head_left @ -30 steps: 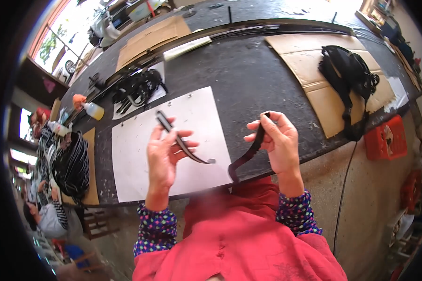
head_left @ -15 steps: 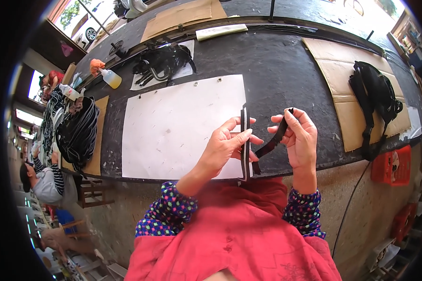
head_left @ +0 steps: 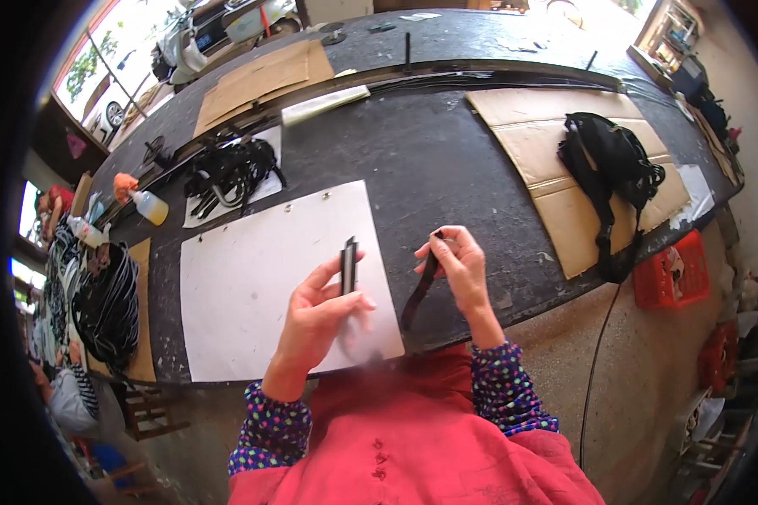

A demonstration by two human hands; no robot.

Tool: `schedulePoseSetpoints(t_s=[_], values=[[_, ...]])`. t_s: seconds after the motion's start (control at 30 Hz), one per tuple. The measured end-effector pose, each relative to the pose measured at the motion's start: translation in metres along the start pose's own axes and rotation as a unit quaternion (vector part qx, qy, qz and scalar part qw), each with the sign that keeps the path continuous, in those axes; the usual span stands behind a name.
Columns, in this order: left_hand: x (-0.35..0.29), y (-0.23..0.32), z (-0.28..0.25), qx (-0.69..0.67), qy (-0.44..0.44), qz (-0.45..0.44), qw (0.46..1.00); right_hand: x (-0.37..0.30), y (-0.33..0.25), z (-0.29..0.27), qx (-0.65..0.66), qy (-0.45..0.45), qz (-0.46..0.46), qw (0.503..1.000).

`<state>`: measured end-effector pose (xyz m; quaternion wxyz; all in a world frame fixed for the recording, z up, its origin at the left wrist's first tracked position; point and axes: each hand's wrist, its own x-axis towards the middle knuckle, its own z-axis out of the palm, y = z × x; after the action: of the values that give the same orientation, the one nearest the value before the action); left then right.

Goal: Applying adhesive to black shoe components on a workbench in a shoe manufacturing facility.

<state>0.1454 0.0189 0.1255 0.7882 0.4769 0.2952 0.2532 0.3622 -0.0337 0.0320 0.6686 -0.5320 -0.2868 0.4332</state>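
Head view. The work surface is a long dark workbench (head_left: 446,160). A white sheet (head_left: 261,278) lies flat at its near edge, in front of the person.

The left hand (head_left: 320,316) is closed on a short black strap piece (head_left: 349,263). Thumb and fingers pinch its lower end, and the piece stands nearly upright over the right-hand edge of the white sheet.

The right hand (head_left: 456,263) is closed on the upper end of a longer black strap (head_left: 419,290). Its long axis runs diagonally, from the fingertips down and to the left toward the near edge of the workbench, where the free end hangs.

Governing relation: the two strap pieces are near each other but apart, with dark bench surface between them. The upright piece lies to the left of the diagonal strap, and the left hand is the nearer hand to it.

Further back on the workbench:
- a tangle of black straps (head_left: 232,172) near the far left
- a squeeze bottle (head_left: 147,204) at the left edge
- a black harness bundle (head_left: 611,164) on flattened cardboard (head_left: 556,160) at the right

A red crate (head_left: 669,269) stands beyond the right end.
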Motion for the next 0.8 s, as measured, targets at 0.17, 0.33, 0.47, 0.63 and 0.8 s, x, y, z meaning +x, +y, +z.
schedulePoseSetpoints(t_s=[0.17, 0.33, 0.47, 0.63, 0.8], values=[[-0.013, 0.006, -0.001, -0.184, -0.085, 0.084, 0.976, -0.002, 0.031, 0.003, -0.122, 0.016, -0.134, 0.983], [-0.009, -0.017, 0.011, -0.16, -0.065, 0.063, 0.983, -0.004, 0.028, 0.001, -0.196, 0.028, -0.176, 0.964], [-0.011, -0.027, 0.01, -0.191, -0.053, 0.021, 0.98, -0.001, 0.03, 0.0, -0.179, 0.028, -0.181, 0.967], [-0.004, -0.033, 0.003, -0.115, -0.018, 0.046, 0.992, -0.001, 0.027, 0.001, -0.178, 0.019, -0.185, 0.966], [0.037, -0.045, 0.029, 0.058, 0.12, 0.048, 0.99, -0.005, 0.02, -0.003, -0.169, 0.007, -0.178, 0.969]])
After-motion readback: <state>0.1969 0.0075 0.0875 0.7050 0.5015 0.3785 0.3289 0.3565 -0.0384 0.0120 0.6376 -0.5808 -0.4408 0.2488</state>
